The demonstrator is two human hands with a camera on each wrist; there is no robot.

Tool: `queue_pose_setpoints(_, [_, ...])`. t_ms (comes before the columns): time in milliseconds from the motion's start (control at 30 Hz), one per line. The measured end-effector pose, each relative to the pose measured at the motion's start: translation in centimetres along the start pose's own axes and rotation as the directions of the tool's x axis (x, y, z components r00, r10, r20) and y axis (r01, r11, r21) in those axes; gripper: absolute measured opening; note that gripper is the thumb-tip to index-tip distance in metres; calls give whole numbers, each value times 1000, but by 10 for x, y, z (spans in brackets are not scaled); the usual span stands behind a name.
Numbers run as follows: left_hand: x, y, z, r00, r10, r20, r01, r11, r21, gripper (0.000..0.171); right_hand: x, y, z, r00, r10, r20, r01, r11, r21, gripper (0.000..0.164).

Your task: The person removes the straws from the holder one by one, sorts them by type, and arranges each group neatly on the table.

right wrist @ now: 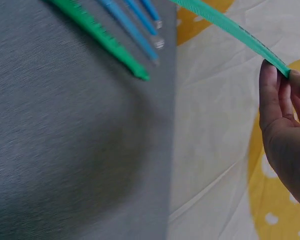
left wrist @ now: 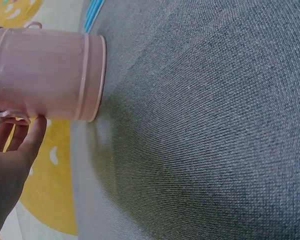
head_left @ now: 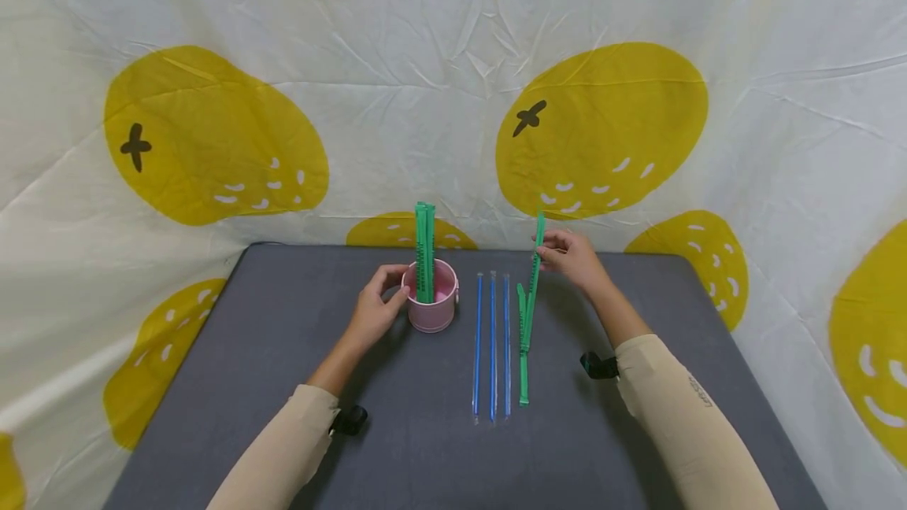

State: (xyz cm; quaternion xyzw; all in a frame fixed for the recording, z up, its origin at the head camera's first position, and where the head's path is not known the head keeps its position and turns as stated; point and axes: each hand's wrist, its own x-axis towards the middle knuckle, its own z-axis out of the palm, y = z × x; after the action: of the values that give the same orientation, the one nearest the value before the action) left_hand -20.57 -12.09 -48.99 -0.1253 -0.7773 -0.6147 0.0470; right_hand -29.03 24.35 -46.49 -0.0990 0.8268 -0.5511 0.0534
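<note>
In the head view, my left hand (head_left: pixel 377 307) holds the side of a small pink bucket (head_left: pixel 431 316), thumb near its rim. The left wrist view shows fingertips (left wrist: pixel 36 131) at the lug on the bucket's side. Several green-wrapped straws (head_left: pixel 424 250) stand upright in the bucket. My right hand (head_left: pixel 571 258) pinches another green-wrapped straw (head_left: pixel 533 282) near its upper end; it slants up from the table. One more green-wrapped straw (head_left: pixel 523 378) lies below it, and the held one overlaps it in the head view. The right wrist view shows the pinch between thumb and fingers.
Three blue straws (head_left: pixel 493 345) in clear wrappers lie side by side between the bucket and the green straw. All rest on a dark grey table (head_left: pixel 298 313). Behind its far edge hangs a white cloth (head_left: pixel 411 132) with yellow fruit shapes.
</note>
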Motion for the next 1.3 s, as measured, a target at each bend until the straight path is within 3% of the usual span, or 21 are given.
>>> queue_pose_setpoints(433, [-1, -2, 1, 1000, 0, -10, 0, 1000, 7, 39, -20, 50, 2, 977, 200, 77, -198, 980, -30, 42])
queue_pose_setpoints(700, [-1, -2, 1, 1000, 6, 0, -6, 1000, 9, 41, -31, 73, 13, 969, 231, 91, -232, 973, 3, 45])
queue_pose_setpoints(1300, [0, -1, 0, 1000, -5, -7, 5, 1000, 0, 40, -38, 76, 28, 943, 331, 26, -329, 942, -67, 33])
